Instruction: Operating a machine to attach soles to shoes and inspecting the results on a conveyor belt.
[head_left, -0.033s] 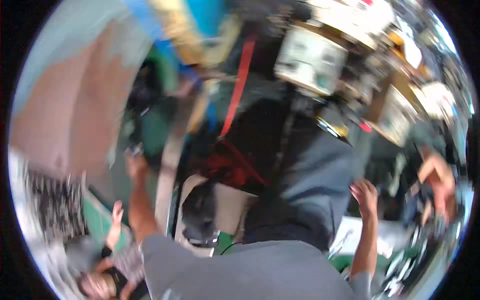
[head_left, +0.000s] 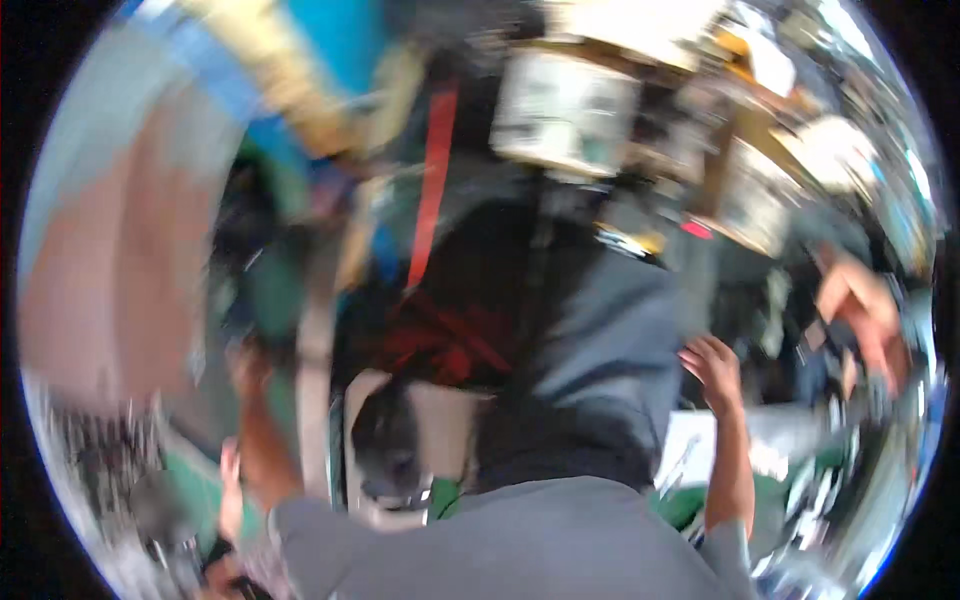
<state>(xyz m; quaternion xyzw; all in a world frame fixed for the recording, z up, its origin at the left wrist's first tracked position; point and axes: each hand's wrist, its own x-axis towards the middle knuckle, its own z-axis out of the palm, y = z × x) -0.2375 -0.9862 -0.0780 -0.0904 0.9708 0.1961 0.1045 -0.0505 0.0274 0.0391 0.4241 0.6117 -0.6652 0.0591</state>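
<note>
My right hand [head_left: 714,370] hangs beside my dark grey trouser leg [head_left: 620,340], its fingers apart and nothing in them. On the other side my left arm reaches out over a green surface. The left hand [head_left: 250,366] is smeared by motion, so its fingers cannot be made out. It is nearest to a dark, cluttered patch beside a large brown-and-grey sheet-like shape [head_left: 110,290]. Blur hides whether it touches anything.
A red strip [head_left: 433,185] runs along the dark floor ahead. White boxes [head_left: 565,112] stand beyond it. A dark rounded object [head_left: 388,435] rests on a beige surface behind my left side. Other people's arms show at the right [head_left: 865,310] and lower left [head_left: 230,490].
The whole view has swung, so the boxes and red strip sit further left. My right hand is slightly higher in the picture; my left hand has shifted left and blurred.
</note>
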